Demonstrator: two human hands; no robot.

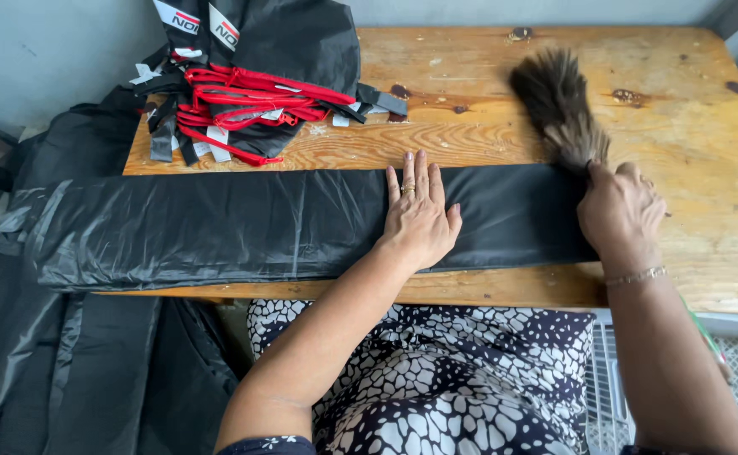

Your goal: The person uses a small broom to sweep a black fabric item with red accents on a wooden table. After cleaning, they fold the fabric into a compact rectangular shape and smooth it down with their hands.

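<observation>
Left hand [419,215] lies flat on black fabric [217,223]; right hand [622,211] grips feather duster [558,105].

Brush [558,105] handle hidden inside right hand [622,211]; black fabric [217,226] runs off left edge; bristles blurred; pile [251,80] cut by top edge.

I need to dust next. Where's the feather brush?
Head view, right side: the feather brush lies on the wooden table, gripped by the right hand beside the black fabric.
</observation>
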